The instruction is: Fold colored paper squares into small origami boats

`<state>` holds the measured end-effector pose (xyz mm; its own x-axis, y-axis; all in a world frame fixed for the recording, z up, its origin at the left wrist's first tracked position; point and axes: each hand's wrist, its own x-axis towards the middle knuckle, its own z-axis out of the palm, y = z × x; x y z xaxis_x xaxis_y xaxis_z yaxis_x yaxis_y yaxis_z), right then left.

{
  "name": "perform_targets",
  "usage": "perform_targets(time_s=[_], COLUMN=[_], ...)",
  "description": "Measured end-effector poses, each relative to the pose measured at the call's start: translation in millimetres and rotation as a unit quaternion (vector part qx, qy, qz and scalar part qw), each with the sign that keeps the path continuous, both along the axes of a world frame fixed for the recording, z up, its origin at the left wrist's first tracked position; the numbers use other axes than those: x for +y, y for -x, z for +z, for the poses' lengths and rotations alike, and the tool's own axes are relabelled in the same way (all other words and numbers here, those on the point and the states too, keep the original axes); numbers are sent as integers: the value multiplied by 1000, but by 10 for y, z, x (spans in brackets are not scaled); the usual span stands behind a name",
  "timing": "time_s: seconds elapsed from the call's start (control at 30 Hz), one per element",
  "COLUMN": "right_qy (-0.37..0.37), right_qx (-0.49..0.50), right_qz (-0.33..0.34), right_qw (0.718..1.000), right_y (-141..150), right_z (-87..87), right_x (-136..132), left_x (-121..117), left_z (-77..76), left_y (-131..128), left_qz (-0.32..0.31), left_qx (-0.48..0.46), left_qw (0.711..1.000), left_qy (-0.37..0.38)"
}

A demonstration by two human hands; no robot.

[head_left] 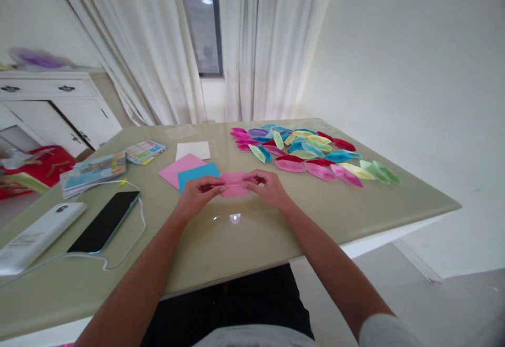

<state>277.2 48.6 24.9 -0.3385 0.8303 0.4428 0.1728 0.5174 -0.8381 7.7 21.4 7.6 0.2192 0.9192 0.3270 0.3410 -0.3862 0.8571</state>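
A pink piece of folded paper with a crease across its middle is held between my two hands, just above the table. My left hand pinches its left end between thumb and fingers. On the right end, my right hand pinches it the same way. Close behind my left hand lie a blue paper sheet and, partly under it, a pink paper sheet. Many folded paper pieces, pointed at both ends and in several colours, lie spread beyond my right hand.
A white sheet lies at the back. To the left are booklets, a dark-screened phone, a white power bank and a looping white cable. The glossy table ends near my body; a wall stands at right.
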Motion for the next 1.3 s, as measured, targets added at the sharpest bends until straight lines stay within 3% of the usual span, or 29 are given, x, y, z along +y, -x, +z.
perform_targets(time_s=[0.4,0.8,1.3], right_qy=[-37,-46,-47], right_qx=[-7,21,7], right_qz=[9,60,39], right_qw=[999,997,998], right_y=[-3,-22,-23], right_z=[39,-2,-26], right_x=[-22,5,7], left_x=[-36,-89,-68], left_z=[68,198,91], left_y=[-55,-44,-44], left_qz=[12,-37,-33], left_qx=[-39,-130,-113], left_qw=[999,988,989], left_qy=[-6,75,89])
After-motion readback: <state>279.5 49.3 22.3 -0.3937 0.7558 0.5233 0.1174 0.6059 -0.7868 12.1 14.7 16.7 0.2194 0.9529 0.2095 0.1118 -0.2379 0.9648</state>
